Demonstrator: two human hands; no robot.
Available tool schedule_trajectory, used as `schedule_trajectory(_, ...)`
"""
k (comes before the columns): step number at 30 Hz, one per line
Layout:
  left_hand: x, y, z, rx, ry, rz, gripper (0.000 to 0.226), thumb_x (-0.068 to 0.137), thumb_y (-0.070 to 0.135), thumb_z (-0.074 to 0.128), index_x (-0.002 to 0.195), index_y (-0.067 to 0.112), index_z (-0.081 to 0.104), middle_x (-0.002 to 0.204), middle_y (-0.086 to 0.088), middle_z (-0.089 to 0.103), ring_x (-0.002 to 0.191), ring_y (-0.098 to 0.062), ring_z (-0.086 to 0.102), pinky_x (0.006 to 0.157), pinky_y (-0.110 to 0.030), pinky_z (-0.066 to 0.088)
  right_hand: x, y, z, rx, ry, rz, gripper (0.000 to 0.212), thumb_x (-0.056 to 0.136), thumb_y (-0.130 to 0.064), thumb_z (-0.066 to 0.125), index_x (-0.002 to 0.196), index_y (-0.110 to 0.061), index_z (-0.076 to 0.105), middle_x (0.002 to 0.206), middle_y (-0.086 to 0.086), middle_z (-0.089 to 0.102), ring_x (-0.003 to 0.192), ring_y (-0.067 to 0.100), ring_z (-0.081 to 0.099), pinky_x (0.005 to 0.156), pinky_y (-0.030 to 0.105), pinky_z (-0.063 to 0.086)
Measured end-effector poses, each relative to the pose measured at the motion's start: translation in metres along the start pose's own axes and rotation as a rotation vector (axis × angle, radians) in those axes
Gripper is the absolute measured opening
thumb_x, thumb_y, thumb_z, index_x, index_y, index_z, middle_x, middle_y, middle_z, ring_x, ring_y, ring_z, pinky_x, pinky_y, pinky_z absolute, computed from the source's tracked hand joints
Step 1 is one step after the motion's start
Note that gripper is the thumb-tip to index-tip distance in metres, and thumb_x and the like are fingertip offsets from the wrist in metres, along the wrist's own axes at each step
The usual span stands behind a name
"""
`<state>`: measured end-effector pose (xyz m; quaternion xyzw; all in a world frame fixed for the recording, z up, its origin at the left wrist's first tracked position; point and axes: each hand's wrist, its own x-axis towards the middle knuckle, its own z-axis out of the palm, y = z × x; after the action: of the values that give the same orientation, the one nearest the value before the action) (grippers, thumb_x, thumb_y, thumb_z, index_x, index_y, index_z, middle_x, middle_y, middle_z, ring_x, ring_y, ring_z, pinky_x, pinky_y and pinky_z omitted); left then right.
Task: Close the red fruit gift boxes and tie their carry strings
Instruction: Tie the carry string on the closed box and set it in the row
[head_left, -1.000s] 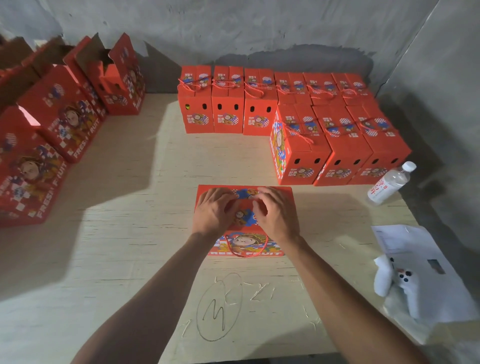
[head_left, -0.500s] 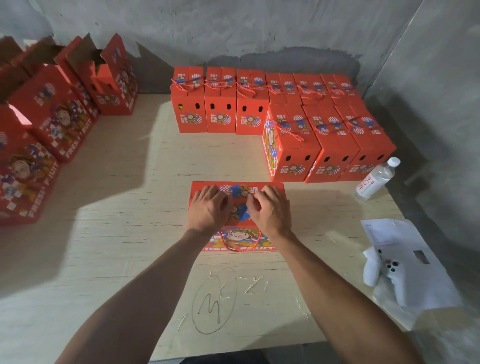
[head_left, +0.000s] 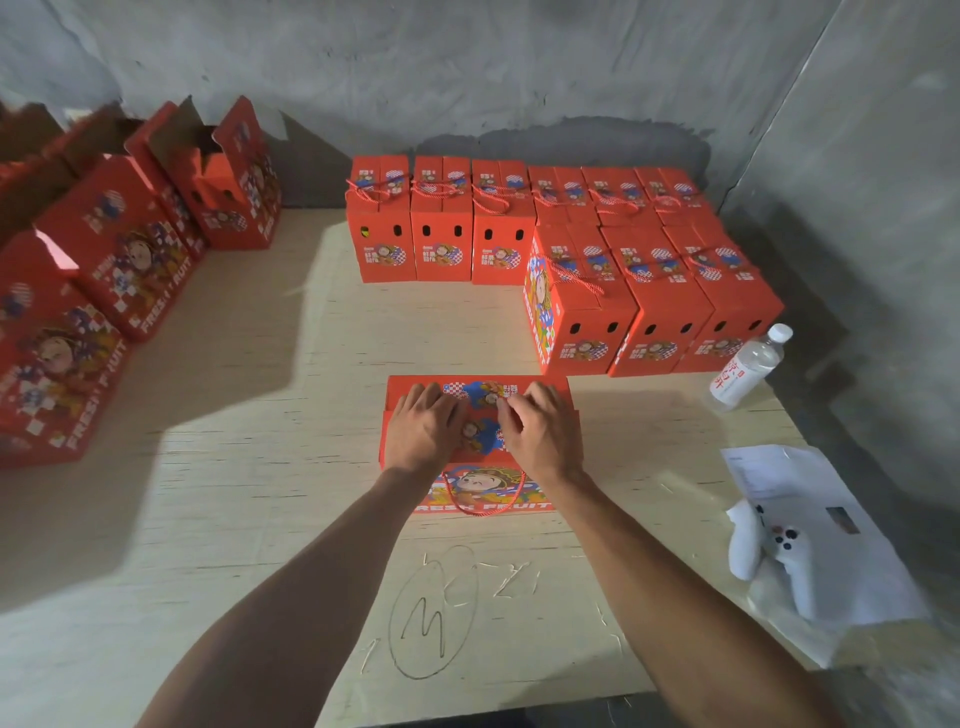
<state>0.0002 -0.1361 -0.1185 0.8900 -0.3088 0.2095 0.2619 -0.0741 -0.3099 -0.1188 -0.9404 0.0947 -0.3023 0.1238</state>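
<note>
Your working red gift box (head_left: 480, 410) stands at the table's (head_left: 260, 467) centre-front, directly ahead of you, long axis running left to right, printed "FRESH FRUIT" face toward you. Both hands are on its top flaps: left hand (head_left: 422, 427) lies with fingers fairly straight, pressing the left half of the lid; right hand (head_left: 540, 431) is on the right half, fingertips drawn together near the centre seam, apparently pinching something small there. Whether that is a flap edge or the string end, you cannot tell; the fingers cover it. The near carry string (head_left: 485, 501) hangs as a loose loop down the front face, below and between your wrists, closer to the right hand. Judgement: lid is being closed, string not yet tied; the next move turns on bringing that loop up and over the seam, so the reach is downward and toward you. The far-side string, if any, is hidden behind the lid. Finished boxes (head_left: 571, 249), strings tied, stand in rows at back right; open boxes (head_left: 124, 244) line the left edge, partly cut off. Water bottle (head_left: 748, 366), game controller (head_left: 769, 556) and paper sheet (head_left: 810, 499) sit well to the right.
</note>
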Motion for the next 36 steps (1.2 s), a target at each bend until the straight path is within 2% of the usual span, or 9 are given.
schedule_trajectory(4,0.001,0.001,0.003,-0.007,-0.038,-0.101,0.022,0.097,0.026,0.069,0.081,0.012,0.069,0.084,-0.005,0.063,0.08,-0.029,0.055,0.068,-0.039,0.045,0.002,0.001,0.002,0.023,-0.03,-0.002,0.026,0.099,-0.032,0.064,0.089,-0.01,0.074,0.084,0.0,0.061,0.079,0.015,0.052,0.061,0.028,0.042)
schedule_trajectory(9,0.0,0.002,0.007,0.025,-0.117,-0.258,0.032,0.102,0.045,0.054,0.09,0.019,0.066,0.1,0.001,0.063,0.095,-0.024,0.053,0.087,-0.039,0.042,0.003,0.006,0.005,0.038,-0.046,0.048,0.032,0.098,-0.04,0.06,0.104,-0.014,0.077,0.114,0.001,0.07,0.105,0.021,0.059,0.089,0.037,0.051)
schedule_trajectory(12,0.003,0.001,0.008,0.044,-0.178,-0.306,0.039,0.103,0.053,0.047,0.097,0.018,0.063,0.112,-0.001,0.06,0.109,-0.027,0.051,0.106,-0.044,0.036,0.007,0.006,0.004,-0.011,-0.181,0.087,0.041,0.1,-0.048,0.054,0.123,-0.02,0.071,0.139,0.004,0.061,0.13,0.026,0.051,0.107,0.052,0.043)
schedule_trajectory(15,0.007,0.003,0.007,0.085,-0.278,-0.423,0.059,0.099,0.067,0.041,0.126,0.016,0.052,0.137,-0.003,0.05,0.136,-0.03,0.037,0.119,-0.059,0.018,0.011,0.007,0.002,-0.086,-0.383,0.227,0.06,0.099,-0.064,0.044,0.148,-0.03,0.047,0.164,0.002,0.033,0.153,0.027,0.024,0.119,0.067,0.022)
schedule_trajectory(18,0.007,0.002,0.001,0.092,-0.329,-0.598,0.096,0.084,0.086,0.045,0.144,0.012,0.035,0.156,-0.006,0.034,0.148,-0.033,0.026,0.115,-0.061,0.026,0.011,0.005,-0.001,-0.072,-0.488,0.315,0.075,0.098,-0.072,0.032,0.158,-0.027,0.029,0.171,0.0,0.012,0.158,0.023,0.005,0.119,0.067,0.021)
schedule_trajectory(21,0.007,-0.001,-0.008,-0.109,-0.307,-0.781,0.118,0.065,0.091,0.061,0.144,0.01,0.029,0.141,-0.015,0.047,0.129,-0.04,0.051,0.099,-0.052,0.048,0.01,0.007,-0.006,-0.061,-0.486,0.315,0.076,0.1,-0.07,0.029,0.159,-0.023,0.025,0.171,0.0,0.011,0.158,0.02,0.004,0.113,0.061,0.038)
schedule_trajectory(26,0.0,-0.014,-0.014,-0.215,-0.335,-0.877,0.109,0.058,0.095,0.061,0.128,0.015,0.041,0.117,-0.009,0.065,0.102,-0.032,0.068,0.088,-0.047,0.058,0.013,0.016,-0.013,-0.049,-0.489,0.253,0.077,0.099,-0.068,0.036,0.157,-0.018,0.028,0.167,0.002,0.021,0.155,0.021,0.014,0.106,0.052,0.049)
schedule_trajectory(32,-0.005,-0.021,-0.013,-0.316,-0.32,-0.889,0.096,0.065,0.09,0.065,0.126,0.019,0.045,0.115,-0.004,0.069,0.097,-0.026,0.07,0.083,-0.046,0.061,0.019,0.025,-0.012,0.05,-0.424,0.249,0.09,0.087,-0.072,0.059,0.149,-0.011,0.039,0.152,0.007,0.04,0.141,0.021,0.036,0.097,0.045,0.054)
schedule_trajectory(36,-0.006,-0.023,-0.013,-0.302,-0.287,-0.867,0.089,0.069,0.087,0.063,0.125,0.02,0.048,0.112,-0.003,0.07,0.092,-0.023,0.07,0.078,-0.04,0.061,0.029,0.03,-0.01,-0.106,-0.435,0.149,0.095,0.084,-0.08,0.054,0.146,-0.01,0.043,0.146,0.009,0.049,0.133,0.025,0.045,0.106,0.042,0.045)
